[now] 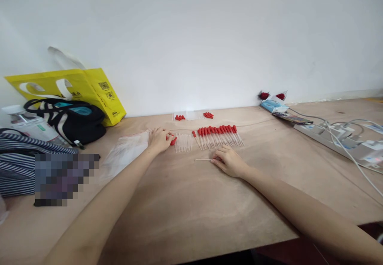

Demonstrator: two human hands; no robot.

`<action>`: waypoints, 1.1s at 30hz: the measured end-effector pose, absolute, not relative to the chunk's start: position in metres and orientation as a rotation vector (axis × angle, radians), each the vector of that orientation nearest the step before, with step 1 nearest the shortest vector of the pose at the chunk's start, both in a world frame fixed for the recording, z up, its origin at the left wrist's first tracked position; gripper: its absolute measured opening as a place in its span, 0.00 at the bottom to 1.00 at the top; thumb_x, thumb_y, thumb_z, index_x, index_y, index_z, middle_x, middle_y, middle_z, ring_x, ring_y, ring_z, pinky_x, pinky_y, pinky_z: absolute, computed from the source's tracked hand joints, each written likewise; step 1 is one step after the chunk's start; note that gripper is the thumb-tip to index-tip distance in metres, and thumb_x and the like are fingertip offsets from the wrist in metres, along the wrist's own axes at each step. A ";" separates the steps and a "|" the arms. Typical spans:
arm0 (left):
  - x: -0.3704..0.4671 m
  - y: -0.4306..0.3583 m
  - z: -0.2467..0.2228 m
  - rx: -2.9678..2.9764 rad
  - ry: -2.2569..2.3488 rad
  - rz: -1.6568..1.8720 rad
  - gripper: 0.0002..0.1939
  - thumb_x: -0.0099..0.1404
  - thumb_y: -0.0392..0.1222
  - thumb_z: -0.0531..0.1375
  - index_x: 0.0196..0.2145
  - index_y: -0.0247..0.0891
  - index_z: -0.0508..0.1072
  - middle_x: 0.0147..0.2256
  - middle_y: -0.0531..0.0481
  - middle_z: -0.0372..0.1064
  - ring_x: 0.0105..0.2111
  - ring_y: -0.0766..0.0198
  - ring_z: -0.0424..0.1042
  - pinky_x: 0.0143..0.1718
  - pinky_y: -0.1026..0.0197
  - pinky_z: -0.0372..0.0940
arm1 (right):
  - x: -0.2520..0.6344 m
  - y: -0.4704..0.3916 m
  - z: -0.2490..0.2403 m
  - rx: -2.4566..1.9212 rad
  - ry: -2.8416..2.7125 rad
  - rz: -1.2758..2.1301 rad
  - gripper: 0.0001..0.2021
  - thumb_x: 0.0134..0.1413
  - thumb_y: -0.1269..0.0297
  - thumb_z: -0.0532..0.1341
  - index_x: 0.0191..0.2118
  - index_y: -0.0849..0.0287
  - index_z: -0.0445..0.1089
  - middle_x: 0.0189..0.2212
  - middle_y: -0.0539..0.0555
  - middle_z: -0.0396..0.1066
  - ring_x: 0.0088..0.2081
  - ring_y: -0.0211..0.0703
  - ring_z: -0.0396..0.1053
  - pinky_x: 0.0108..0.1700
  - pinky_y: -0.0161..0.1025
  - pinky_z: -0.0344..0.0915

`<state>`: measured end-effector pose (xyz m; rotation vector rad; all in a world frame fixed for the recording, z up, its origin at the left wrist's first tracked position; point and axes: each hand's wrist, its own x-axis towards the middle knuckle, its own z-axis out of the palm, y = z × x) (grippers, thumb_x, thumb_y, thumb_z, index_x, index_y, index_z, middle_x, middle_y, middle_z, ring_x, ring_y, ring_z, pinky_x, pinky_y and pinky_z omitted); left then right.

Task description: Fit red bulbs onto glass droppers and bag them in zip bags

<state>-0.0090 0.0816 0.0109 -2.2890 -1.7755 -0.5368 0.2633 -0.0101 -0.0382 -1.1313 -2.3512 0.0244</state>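
Pinching a thin tube (202,160) between the table's (179,213) back and front edges is the right hand (228,161); the left hand (159,140), at a red bulb (174,141), hides its grip. Behind the back edge rises a white wall (191,38).

Wide bare stretch of light-brown wooden tabletop (191,205) between forearms: room to pass low. Thin clear tube (202,160) pinched in right hand (226,160) juts left at its far end. Beyond, row of red-bulbed clear droppers (220,136) and slim clear tubes (183,142) bar way. Left side blocked by yellow printed bag (112,93); right by white power strip (338,139) with trailing cables (356,163).
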 end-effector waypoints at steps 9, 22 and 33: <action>0.001 0.093 -0.004 -2.225 -1.859 -0.616 0.09 0.52 0.45 0.58 0.20 0.39 0.73 0.36 0.42 0.67 0.43 0.46 0.62 0.43 0.45 0.56 | 0.257 -0.008 -0.041 -1.096 -2.294 0.045 0.10 0.54 0.61 0.56 0.37 0.58 0.72 0.30 0.54 0.66 0.35 0.41 0.61 0.39 0.39 0.57; 0.010 -0.015 -0.017 -2.772 -1.413 -0.741 0.05 0.60 0.40 0.53 0.29 0.38 0.67 0.28 0.50 0.68 0.30 0.61 0.68 0.34 0.58 0.62 | 0.252 -0.004 -0.047 -1.046 -2.244 0.044 0.09 0.54 0.65 0.56 0.33 0.58 0.73 0.30 0.55 0.65 0.34 0.41 0.61 0.37 0.39 0.58; 0.008 -0.013 -0.025 -2.808 -1.327 -0.923 0.10 0.61 0.40 0.54 0.34 0.41 0.75 0.40 0.45 0.69 0.42 0.57 0.66 0.44 0.51 0.62 | 0.251 -0.006 -0.046 -1.056 -2.266 0.048 0.09 0.54 0.62 0.56 0.35 0.55 0.73 0.39 0.56 0.68 0.41 0.44 0.62 0.41 0.42 0.57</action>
